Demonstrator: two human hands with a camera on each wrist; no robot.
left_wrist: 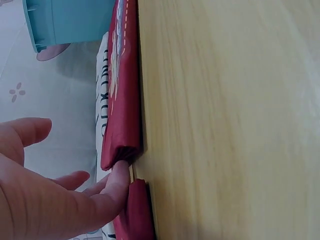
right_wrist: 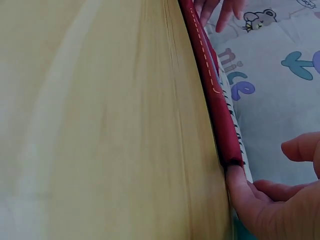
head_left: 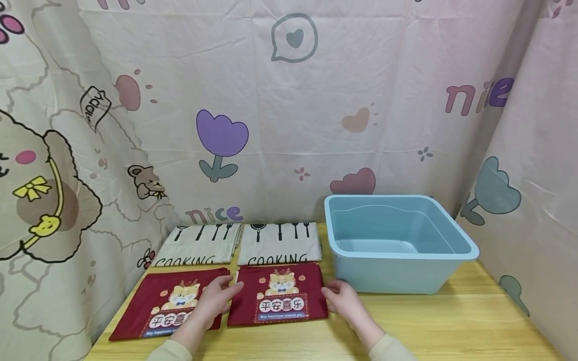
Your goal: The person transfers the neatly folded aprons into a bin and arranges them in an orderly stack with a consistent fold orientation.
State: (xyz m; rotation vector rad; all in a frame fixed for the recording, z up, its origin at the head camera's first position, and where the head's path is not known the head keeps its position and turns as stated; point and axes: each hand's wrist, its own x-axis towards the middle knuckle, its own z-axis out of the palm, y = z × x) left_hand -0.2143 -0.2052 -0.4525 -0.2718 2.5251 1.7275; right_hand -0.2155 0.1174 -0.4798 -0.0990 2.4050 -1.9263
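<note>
Two folded dark red cloths with a cartoon animal print lie side by side on the table. At the left end of the right red cloth (head_left: 289, 278), my left hand (head_left: 215, 301) has its fingertips at the folded edge, in the gap beside the left red cloth (head_left: 151, 296). The left wrist view shows its thumb (left_wrist: 35, 131) raised apart from the fingers. My right hand (head_left: 344, 301) is at the opposite end, a fingertip (right_wrist: 235, 175) right at the fold. In the right wrist view its thumb (right_wrist: 300, 147) also stands off the cloth.
Behind the red cloths lie two folded white cloths, the left one (head_left: 194, 245) and the right one (head_left: 280, 245), printed with utensils and "COOKING". A light blue plastic bin (head_left: 384, 276) stands to the right on the wooden table (head_left: 451, 326). Patterned curtains (head_left: 289, 100) enclose the back and sides.
</note>
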